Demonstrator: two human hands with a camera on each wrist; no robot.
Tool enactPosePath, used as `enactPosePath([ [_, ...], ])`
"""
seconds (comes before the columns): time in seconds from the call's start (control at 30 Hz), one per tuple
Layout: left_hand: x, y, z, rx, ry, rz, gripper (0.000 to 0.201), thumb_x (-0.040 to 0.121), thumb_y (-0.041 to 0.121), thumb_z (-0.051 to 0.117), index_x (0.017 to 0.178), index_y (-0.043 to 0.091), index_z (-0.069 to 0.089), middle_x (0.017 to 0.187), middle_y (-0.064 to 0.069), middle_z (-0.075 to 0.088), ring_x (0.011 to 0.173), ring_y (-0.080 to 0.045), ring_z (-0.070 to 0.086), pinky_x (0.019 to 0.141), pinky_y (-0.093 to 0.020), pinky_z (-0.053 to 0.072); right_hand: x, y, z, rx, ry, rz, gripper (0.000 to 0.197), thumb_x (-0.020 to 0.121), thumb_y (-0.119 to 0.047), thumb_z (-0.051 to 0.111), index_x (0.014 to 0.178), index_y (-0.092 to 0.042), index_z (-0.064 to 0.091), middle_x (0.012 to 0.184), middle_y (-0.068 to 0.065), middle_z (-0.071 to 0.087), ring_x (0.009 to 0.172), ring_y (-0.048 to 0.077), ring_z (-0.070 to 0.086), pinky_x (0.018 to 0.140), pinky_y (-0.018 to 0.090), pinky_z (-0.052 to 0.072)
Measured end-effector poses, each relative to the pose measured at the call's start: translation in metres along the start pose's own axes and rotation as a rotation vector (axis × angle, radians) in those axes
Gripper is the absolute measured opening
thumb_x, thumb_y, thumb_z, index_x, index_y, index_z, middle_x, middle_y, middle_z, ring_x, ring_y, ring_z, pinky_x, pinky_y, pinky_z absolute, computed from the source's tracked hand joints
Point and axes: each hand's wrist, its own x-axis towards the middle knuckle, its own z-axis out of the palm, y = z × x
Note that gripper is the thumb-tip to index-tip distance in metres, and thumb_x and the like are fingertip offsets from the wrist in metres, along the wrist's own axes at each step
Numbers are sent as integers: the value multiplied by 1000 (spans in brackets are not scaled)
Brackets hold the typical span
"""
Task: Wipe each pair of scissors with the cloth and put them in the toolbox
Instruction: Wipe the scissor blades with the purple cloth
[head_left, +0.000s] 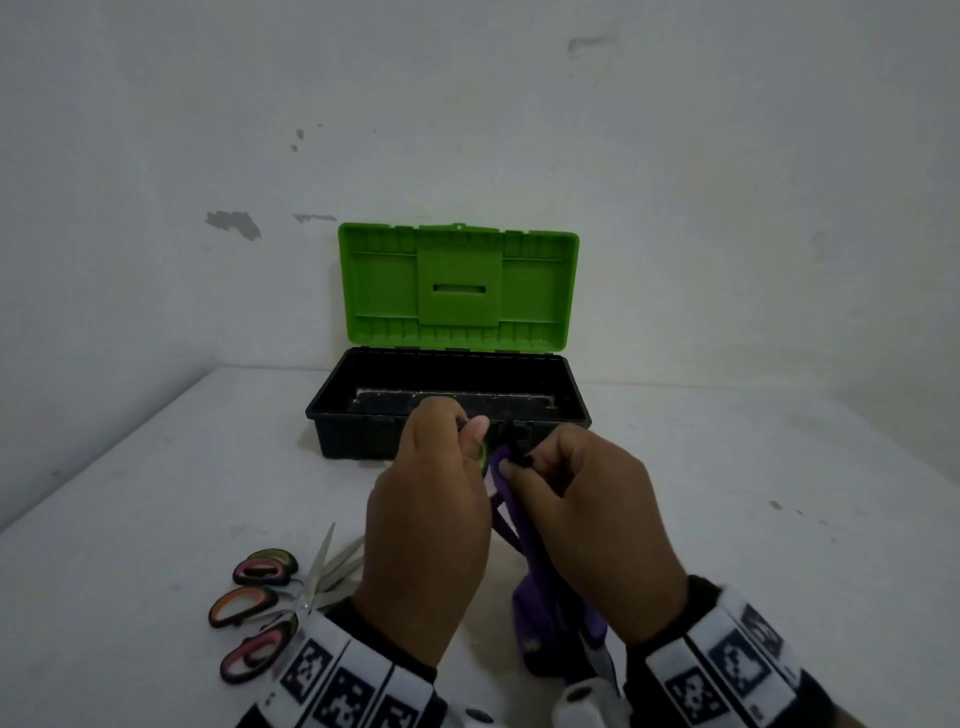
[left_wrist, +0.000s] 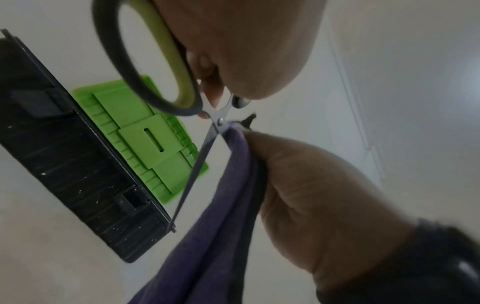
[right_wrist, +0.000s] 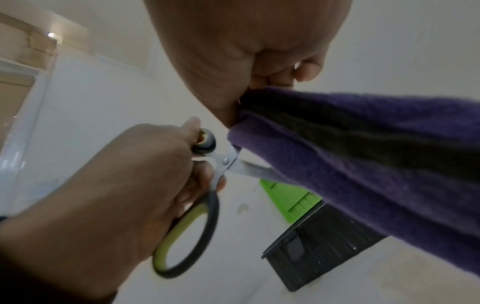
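Observation:
My left hand (head_left: 470, 434) grips the green-and-black handles of a pair of scissors (left_wrist: 155, 61) in the air in front of the toolbox. The blades are spread: one bare blade (left_wrist: 194, 170) points down, and the other runs into the purple cloth (head_left: 524, 525). My right hand (head_left: 517, 467) pinches the cloth round that blade close to the pivot (right_wrist: 225, 161), and the rest of the cloth (right_wrist: 363, 164) hangs down. The toolbox (head_left: 358, 441) stands open at the back, with a black base and a raised green lid (head_left: 457, 280).
Several more pairs of scissors (head_left: 260, 597) with pink, orange and green handles lie on the white table (head_left: 130, 493) at the front left, blades pointing right. The wall rises directly behind the toolbox. Its black latch (head_left: 519, 431) sits on the front wall.

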Motion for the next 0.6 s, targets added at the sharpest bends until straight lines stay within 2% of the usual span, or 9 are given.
enactPosePath([
  [0.07,0,-3,1,-6,13,5,30,98,39,33,89,15,48,69,6,47,54,-7,46,45,-20,35,5,4,-3,-34,52,22,28,82,-30,74,64,-22,56,55,-10,56,72,2,57,59,7,41],
  [0.13,1,-5,1,-17,29,-15,28,98,38,35,88,16,48,69,7,47,55,-5,45,46,-16,32,5,2,-4,-40,61,9,28,82,-29,75,63,-22,56,55,-11,56,72,-1,57,58,5,40],
  [0.23,2,-5,2,-42,25,-15,25,98,38,35,87,18,46,69,8,47,56,-4,46,47,-15,32,-1,-3,-4,5,27,-12,28,82,-28,75,63,-22,56,53,-12,55,67,-6,58,54,3,39],
  [0.33,1,-6,3,-52,20,-20,26,97,39,35,88,17,47,69,7,47,57,-5,47,47,-16,34,5,6,-6,-45,114,12,29,81,-28,76,62,-22,56,53,-11,55,72,0,57,57,5,40],
  [0.43,1,-8,2,-58,40,-37,24,97,39,35,87,20,46,69,8,48,59,-4,48,47,-14,36,0,5,-3,-14,66,25,27,82,-28,75,64,-22,56,54,-11,55,73,-1,57,58,5,41],
  [0.5,1,-7,2,-75,39,-40,22,96,39,35,87,22,44,69,9,47,59,-3,47,55,-12,41,-3,0,-3,7,30,24,26,83,-29,74,65,-22,56,55,-11,55,71,-1,57,57,5,41],
  [0.6,0,-6,1,-73,22,-38,21,96,38,36,86,22,44,69,11,46,58,-1,46,57,-9,40,8,8,-11,-22,122,86,30,83,-28,75,62,-23,54,54,-11,54,68,-5,55,58,4,40],
])
